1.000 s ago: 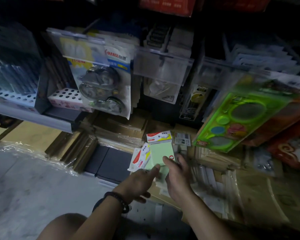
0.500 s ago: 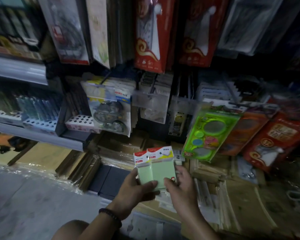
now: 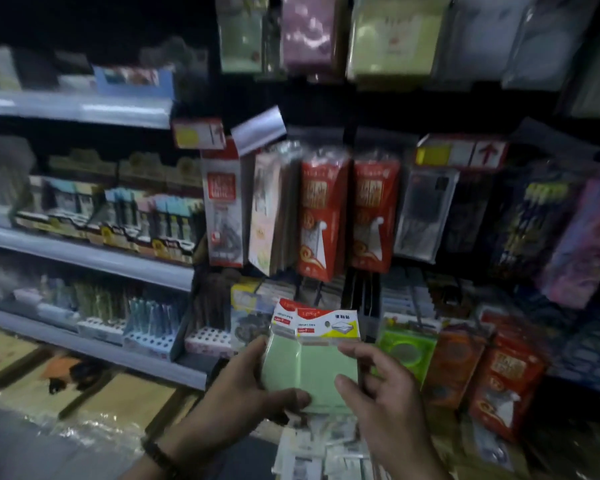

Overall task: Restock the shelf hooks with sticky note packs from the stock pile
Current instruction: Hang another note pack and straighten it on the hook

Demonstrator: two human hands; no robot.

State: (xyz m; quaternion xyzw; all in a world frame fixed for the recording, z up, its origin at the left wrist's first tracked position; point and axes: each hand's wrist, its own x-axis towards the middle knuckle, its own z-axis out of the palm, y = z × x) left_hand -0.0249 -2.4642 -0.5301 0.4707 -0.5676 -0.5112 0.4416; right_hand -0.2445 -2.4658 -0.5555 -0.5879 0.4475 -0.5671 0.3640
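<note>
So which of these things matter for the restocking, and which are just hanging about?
In the job: green sticky note packs, left hand, right hand, stock pile.
Just about: red hanging packs, green stencil pack, pen racks.

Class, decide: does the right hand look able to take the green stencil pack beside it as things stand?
Probably not. The right hand pinches the sticky note packs, shared with the left hand, so its grip is taken. Nothing lies between it and the green stencil pack, though.
</note>
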